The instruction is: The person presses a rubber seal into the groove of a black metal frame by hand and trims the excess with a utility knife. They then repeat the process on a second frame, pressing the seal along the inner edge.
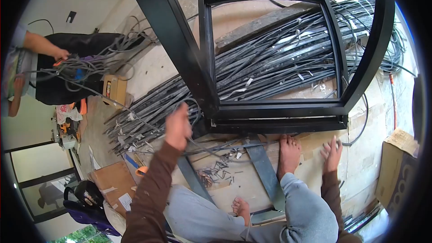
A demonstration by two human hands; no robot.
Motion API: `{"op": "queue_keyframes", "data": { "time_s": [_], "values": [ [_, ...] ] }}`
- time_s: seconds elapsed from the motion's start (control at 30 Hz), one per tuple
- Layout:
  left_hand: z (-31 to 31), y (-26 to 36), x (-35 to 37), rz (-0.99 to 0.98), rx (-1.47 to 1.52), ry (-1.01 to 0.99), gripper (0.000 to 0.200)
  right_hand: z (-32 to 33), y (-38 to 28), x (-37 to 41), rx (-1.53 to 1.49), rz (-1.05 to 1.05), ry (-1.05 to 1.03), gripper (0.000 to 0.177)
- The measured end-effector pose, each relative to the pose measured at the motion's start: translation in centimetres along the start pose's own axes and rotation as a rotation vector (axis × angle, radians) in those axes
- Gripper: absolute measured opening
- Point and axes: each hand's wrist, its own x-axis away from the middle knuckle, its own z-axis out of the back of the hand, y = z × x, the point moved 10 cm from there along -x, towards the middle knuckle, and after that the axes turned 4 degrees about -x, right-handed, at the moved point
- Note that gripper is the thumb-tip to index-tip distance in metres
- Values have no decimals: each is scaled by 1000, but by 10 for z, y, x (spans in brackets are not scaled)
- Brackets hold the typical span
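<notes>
My left hand [177,128] is raised near the lower left corner of a large black frame [164,22], blurred, with its fingers close together; whether anything lies in it cannot be made out. To the right of my bare foot, my right hand [332,153] has its fingers spread and holds nothing, just below the frame's bottom edge. A smaller black frame [274,102] stands inside the large one. Behind them lies a thick bundle of dark rods or cables [279,63]. Loose grey cable [207,153] runs beside my left hand.
At the left a co-worker's hand [60,54] is at a tangle of grey cables [90,66]. Screws [220,171] lie scattered between two dark metal strips [263,166]. A cardboard box [396,171] stands at the right, and another cardboard piece [112,184] lies lower left.
</notes>
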Motion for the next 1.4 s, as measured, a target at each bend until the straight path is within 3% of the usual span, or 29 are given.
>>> {"op": "queue_keyframes", "data": {
  "time_s": [0.07,0.13,0.2,0.37,0.47,0.6,0.63,0.67,0.7,0.73,0.8,0.87,0.9,0.93,1.0,1.1,1.2,1.27,1.33,1.4],
  "values": [
    [25,34,-51,-101,-23,-5,34,-32,-12,-7,-50,-49,-67,83],
    [21,48,-88,-44,-24,8,35,-62,-23,-11,-46,-77,-152,81],
    [-3,47,-130,50,34,-143,32,-65,-14,-27,-72,-40,-148,70],
    [-51,40,-238,-485,-261,-343,33,-78,-22,-14,-163,45,-72,67],
    [-69,45,-215,-577,-496,-88,30,-82,-29,-16,-173,44,-33,69],
    [-85,77,-117,-387,-613,22,42,-86,-30,-26,-129,98,49,72],
    [-83,75,-118,-483,-604,-20,46,-88,-30,-29,-155,109,50,72],
    [-88,75,-128,-703,-964,-68,45,-82,-28,-32,-183,120,65,72],
    [-91,72,-135,-968,-1286,-49,44,-66,-14,-60,-122,275,88,74],
    [-98,66,-128,-1077,-1410,-46,42,-62,-19,-62,-194,337,105,76],
    [-107,59,-113,-1131,-1536,-87,37,-41,-3,-73,-322,217,317,82],
    [-111,51,-102,-1128,-1604,-106,33,-48,-8,-73,-530,81,313,87],
    [-111,48,-97,-1132,-1630,-109,31,-52,-5,-80,-549,2,281,93],
    [-112,47,-94,-1149,-1635,-119,29,-52,1,-77,-564,-111,343,82],
    [-116,46,-88,-1209,-1635,-141,27,-48,6,-78,-536,-188,456,92],
    [-125,47,-63,-1295,-1673,-198,29,-40,5,-94,-500,-118,455,94],
    [-105,23,-82,-1173,-1769,-112,31,-39,-26,-94,-464,2,406,85],
    [-84,7,-77,-1310,-1471,-101,33,-38,-55,-89,-411,76,449,71],
    [-57,-9,-73,-1384,-1252,-81,32,-42,-66,-119,-402,162,375,68],
    [-41,-27,-67,-1345,-1104,-91,33,-55,-75,-147,-396,133,259,66]
  ]
}}
